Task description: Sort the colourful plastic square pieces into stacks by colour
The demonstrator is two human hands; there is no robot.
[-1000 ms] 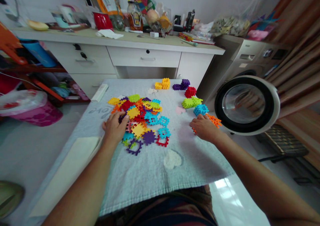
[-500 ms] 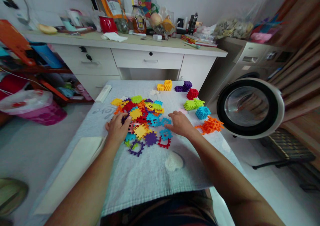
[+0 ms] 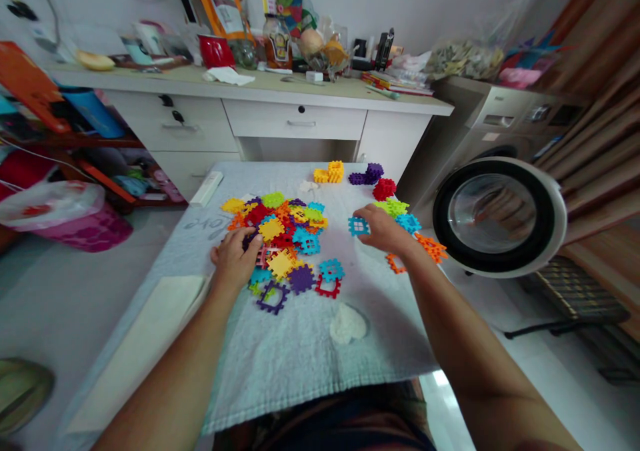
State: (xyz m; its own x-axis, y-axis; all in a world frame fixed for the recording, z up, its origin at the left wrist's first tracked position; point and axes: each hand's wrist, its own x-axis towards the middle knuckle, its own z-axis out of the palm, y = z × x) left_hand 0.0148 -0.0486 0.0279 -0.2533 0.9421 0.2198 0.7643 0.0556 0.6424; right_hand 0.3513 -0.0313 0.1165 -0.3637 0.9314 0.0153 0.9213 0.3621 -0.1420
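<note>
My right hand (image 3: 383,230) pinches a blue square interlocking tile (image 3: 359,226) with a window pattern, held over the cloth between the pile and the sorted groups. My left hand (image 3: 234,256) is at the left side of the mixed pile of tiles (image 3: 283,263), its fingers curled round a purple tile (image 3: 250,239) that is mostly hidden. At the pile's near edge lie a purple frame tile (image 3: 273,298), a solid purple tile (image 3: 302,279), a blue tile (image 3: 331,270) and a red frame tile (image 3: 329,287). Blue tiles (image 3: 409,222) are grouped just beyond my right hand.
Along the table's right side stand yellow (image 3: 330,172), purple (image 3: 367,174), red (image 3: 385,188), green (image 3: 393,206) and orange tile groups (image 3: 431,247). A white box (image 3: 207,189) lies at the far left corner. A washing machine (image 3: 500,216) with its door open stands right of the table.
My right hand has moved right from the pile's edge, carrying a blue tile toward the sorted groups, and now partly covers the green and blue groups. My left hand has stayed in place.
</note>
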